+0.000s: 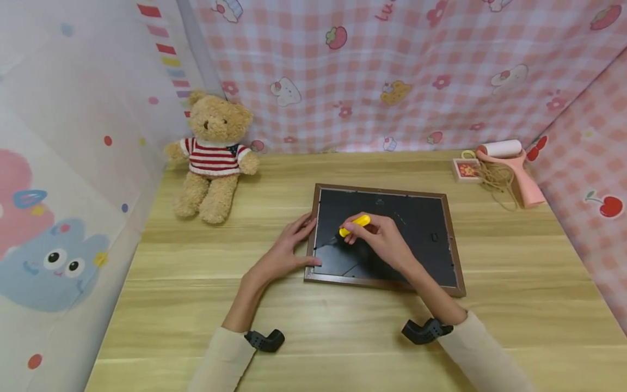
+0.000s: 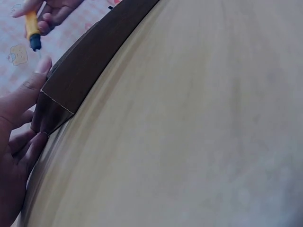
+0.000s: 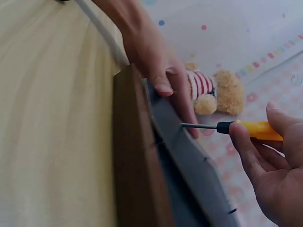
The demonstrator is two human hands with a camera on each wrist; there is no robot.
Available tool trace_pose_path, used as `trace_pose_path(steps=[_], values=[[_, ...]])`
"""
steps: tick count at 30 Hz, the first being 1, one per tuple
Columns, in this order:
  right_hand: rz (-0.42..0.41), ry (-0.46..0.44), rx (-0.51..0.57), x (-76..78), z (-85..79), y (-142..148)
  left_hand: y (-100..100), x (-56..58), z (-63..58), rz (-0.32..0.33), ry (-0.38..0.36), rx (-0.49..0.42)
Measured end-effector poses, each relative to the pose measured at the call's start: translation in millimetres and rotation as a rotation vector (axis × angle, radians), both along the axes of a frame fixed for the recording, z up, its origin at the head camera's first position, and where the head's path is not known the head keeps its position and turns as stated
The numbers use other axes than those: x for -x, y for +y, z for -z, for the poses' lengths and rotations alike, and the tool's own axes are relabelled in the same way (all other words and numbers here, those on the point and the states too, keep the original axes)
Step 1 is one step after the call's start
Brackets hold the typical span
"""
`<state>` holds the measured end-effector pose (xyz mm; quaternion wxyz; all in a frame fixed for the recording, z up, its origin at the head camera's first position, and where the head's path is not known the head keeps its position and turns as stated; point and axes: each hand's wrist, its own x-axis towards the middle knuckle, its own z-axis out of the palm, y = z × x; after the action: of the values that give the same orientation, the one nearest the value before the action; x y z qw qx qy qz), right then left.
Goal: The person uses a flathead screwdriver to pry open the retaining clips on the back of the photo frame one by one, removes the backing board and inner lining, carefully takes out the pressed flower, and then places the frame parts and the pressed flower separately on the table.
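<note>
A picture frame [image 1: 387, 284] with a brown wooden rim lies back side up on the table, its black backing board [image 1: 416, 218] showing. My left hand [image 1: 286, 250] holds the frame at its left side near the front corner. Its thumb lies over the rim while the fingers run along the outer side; the left wrist view shows them around the corner. Between thumb and fingers of my right hand [image 1: 384, 239] is a screwdriver [image 3: 258, 130] with a yellow handle and thin metal shaft. It slants down to the left, its tip close to the board's left edge.
A teddy bear [image 1: 210, 158] in a striped sweater sits at the back left. At the back right are a pink lint roller [image 1: 526, 182], a coil of twine [image 1: 497, 177] and a small box [image 1: 467, 170]. Patterned curtains [image 1: 362, 81] border the wooden table [image 1: 514, 283].
</note>
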<state>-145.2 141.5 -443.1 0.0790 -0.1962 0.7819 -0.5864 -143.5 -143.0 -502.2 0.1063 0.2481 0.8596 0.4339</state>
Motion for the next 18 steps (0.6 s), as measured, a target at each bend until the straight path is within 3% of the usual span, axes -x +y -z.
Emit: trace_pose_path(steps=[6,11,18], values=[[0.006,-0.091,0.076,-5.1,17.7,5,-1,-0.4,-0.9,-0.006,-0.056,-0.015],[-0.005,-0.138,0.120,-7.7,27.8,3,-2,-1.0,-0.6,-0.016,-0.061,-0.024],[0.013,-0.095,0.103,-13.6,28.5,-1,0,0.8,1.0,0.005,-0.055,-0.053]])
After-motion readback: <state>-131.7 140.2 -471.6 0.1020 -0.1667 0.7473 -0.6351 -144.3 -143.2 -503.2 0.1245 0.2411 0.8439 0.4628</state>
